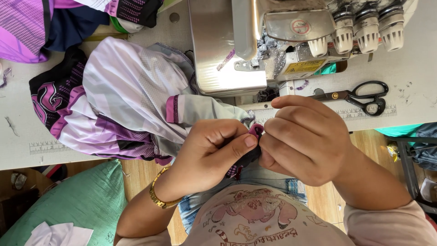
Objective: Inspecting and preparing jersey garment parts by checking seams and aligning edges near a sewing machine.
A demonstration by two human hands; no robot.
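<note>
Currently head view: left hand point(207, 152) and right hand point(306, 139) both pinching purple-and-dark fabric edge point(255, 136) between fingertips, just off tabletop point(409, 68) edge, in front of overlock machine point(273, 41). Rest of purple-white garment point(132, 95) heaped left. Scissors point(359, 96) near right. Looks like aligning-edges step; feeding needs firm, even grip.

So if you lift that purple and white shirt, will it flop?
Probably yes: the shirt lies crumpled in soft folds, so it looks floppy. It seems thin and light. Its shiny cloth may slip, though both hands, left and right, pinch its edge.
</note>
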